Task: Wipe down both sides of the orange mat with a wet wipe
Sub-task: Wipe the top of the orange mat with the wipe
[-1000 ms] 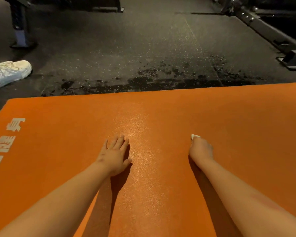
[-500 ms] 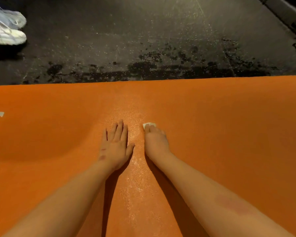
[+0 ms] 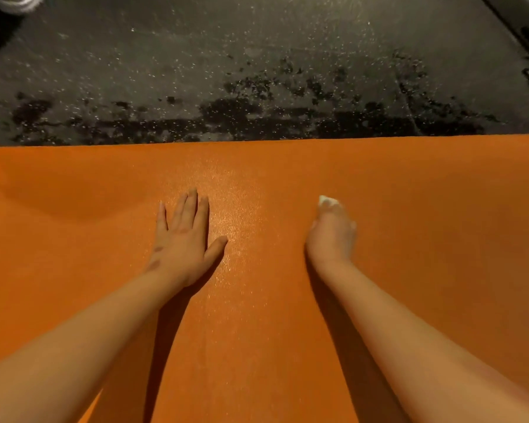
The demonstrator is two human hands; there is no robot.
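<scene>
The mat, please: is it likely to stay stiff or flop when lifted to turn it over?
Probably floppy: the mat shows a soft ripple at its left. The wet sheen beside the left hand suggests a slippery surface. That hand pressing flat hints it may slide.

Mat [image 3: 409,209]: orange, fills the lower part of the frame, shiny strip [image 3: 235,215] in the middle.
Left grip [image 3: 184,239]: flat on the mat, fingers straight, left of middle.
Right grip [image 3: 332,236]: blurry, presses the white wipe [image 3: 326,200] onto the mat.
Floor [image 3: 257,71]: dark, speckled, across the top.
</scene>
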